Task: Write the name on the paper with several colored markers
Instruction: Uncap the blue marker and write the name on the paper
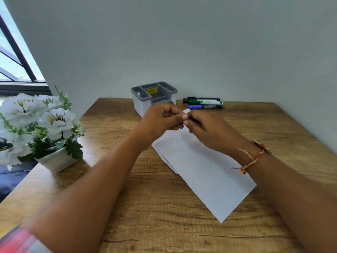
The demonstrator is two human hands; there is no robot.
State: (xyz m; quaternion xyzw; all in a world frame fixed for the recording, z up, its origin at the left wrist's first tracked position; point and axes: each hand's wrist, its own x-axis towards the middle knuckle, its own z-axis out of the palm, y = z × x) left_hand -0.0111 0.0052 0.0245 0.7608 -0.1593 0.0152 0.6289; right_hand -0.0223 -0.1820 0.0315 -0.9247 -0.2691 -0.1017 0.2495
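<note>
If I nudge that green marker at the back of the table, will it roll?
Probably. The green round-barrelled marker lies on its side on the smooth wooden table. The black marker and blue marker flanking it would likely stop it.

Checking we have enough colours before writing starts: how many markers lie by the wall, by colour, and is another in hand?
Black marker: 1
Green marker: 1
Blue marker: 1
Held between both hands, blue part showing, likely a marker: 1
Total: 4
</note>
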